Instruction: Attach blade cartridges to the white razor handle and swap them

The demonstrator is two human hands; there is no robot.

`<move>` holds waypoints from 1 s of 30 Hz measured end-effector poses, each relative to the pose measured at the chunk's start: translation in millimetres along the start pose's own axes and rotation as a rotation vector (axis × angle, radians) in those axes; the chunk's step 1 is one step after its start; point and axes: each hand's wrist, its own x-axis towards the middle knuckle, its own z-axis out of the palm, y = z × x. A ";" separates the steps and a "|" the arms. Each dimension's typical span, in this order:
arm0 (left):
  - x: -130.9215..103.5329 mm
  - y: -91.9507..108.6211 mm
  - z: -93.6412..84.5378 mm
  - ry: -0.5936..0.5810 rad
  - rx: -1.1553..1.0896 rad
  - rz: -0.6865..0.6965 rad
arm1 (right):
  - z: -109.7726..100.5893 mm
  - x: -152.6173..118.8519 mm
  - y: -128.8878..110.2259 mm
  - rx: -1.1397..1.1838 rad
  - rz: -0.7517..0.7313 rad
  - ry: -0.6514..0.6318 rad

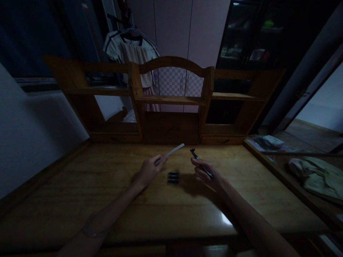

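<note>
My left hand [150, 170] is closed around the lower end of a thin whitish stick [175, 148], which points up and to the right. Opposite it, my right hand [205, 170] grips a black handle with a small angled head, a razor-like tool [194, 153]. The tips of the two objects are near each other but apart. Between and below the hands, a small pack of three dark bars [173, 177] lies on the wooden desk [120, 214].
A wooden shelf unit [171, 100] stands along the desk's back edge. Beyond it, clothes [134, 53] hang at the left. Right of the desk are a pale cloth bag [318, 175] and some plastic-wrapped items [272, 141].
</note>
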 end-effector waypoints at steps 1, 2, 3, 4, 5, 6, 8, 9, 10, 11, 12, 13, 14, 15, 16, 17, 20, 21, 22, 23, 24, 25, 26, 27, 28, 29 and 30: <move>0.1 -0.4 0.4 0.004 0.006 -0.001 | 0.7 -0.3 -0.4 -0.012 0.001 0.018; 0.1 -0.6 0.8 0.007 0.011 -0.001 | 1.4 -0.4 -0.8 -0.021 0.003 0.030; 0.1 -0.7 1.0 0.011 0.014 0.000 | 2.0 -0.6 -1.2 -0.026 0.004 0.035; 0.1 -0.5 1.0 0.014 0.012 0.002 | 2.6 -0.8 -1.5 -0.028 0.004 0.037; 0.0 -0.3 0.9 0.014 0.006 0.006 | 3.2 -1.0 -1.8 -0.029 -0.001 0.040; -0.1 -0.1 0.6 0.013 -0.002 0.009 | 3.6 -1.1 -2.1 -0.031 -0.011 0.044; -0.2 0.0 -0.1 0.013 -0.011 0.015 | 4.0 -1.2 -2.5 -0.037 -0.038 0.050; -0.1 -0.3 -0.5 0.014 -0.009 0.016 | 3.9 -0.9 -2.4 -0.043 -0.049 0.050; 0.0 -0.8 -0.8 0.015 -0.004 0.016 | 3.7 -0.4 -2.3 -0.052 -0.053 0.048; 0.1 -1.4 -1.0 0.019 0.004 0.016 | 3.2 0.3 -1.9 -0.062 -0.052 0.045; 0.2 -2.0 -1.1 0.021 0.012 0.016 | 2.6 1.1 -1.4 -0.071 -0.048 0.043; 0.3 -2.5 -1.1 0.019 0.019 0.018 | 1.9 1.9 -0.9 -0.077 -0.046 0.040; 0.3 -2.9 -0.9 0.016 0.025 0.020 | 1.0 2.7 -0.3 -0.080 -0.050 0.035; 0.2 -3.0 -0.7 0.014 0.030 0.021 | 0.1 3.3 0.3 -0.080 -0.061 0.027; 0.0 -2.9 -0.5 0.012 0.033 0.022 | -0.9 3.6 0.7 -0.077 -0.080 0.018; -0.3 -2.6 -0.2 0.012 0.033 0.022 | -1.8 3.6 1.1 -0.076 -0.099 0.010; -1.1 -1.2 0.3 0.018 0.016 0.024 | -4.7 2.8 1.7 -0.086 -0.138 0.009; -1.3 -1.0 0.2 0.023 0.010 0.023 | -5.9 2.7 2.0 -0.086 -0.145 0.008; -1.3 -0.9 0.0 0.029 0.006 0.021 | -7.3 3.0 2.4 -0.082 -0.149 0.003; -1.2 -1.2 -0.2 0.036 0.005 0.019 | -8.9 3.7 2.9 -0.072 -0.154 -0.005; -1.0 -1.7 -0.5 0.042 0.004 0.018 | -10.9 4.8 3.5 -0.059 -0.156 -0.016; -0.7 -2.3 -0.7 0.044 0.004 0.017 | -13.1 6.3 4.1 -0.045 -0.152 -0.030; -0.4 -3.1 -0.7 0.044 0.005 0.017 | -15.4 8.2 4.8 -0.032 -0.144 -0.046; -0.1 -3.8 -0.6 0.041 0.005 0.017 | -17.7 10.1 5.4 -0.018 -0.135 -0.062; 0.2 -4.5 -0.2 0.036 0.005 0.017 | -19.8 12.1 5.9 -0.003 -0.127 -0.081; 0.4 -4.9 0.3 0.032 0.006 0.017 | -21.6 14.0 6.4 0.013 -0.118 -0.101; 0.5 -5.1 0.8 0.031 0.005 0.017 | -23.1 15.6 6.7 0.032 -0.110 -0.121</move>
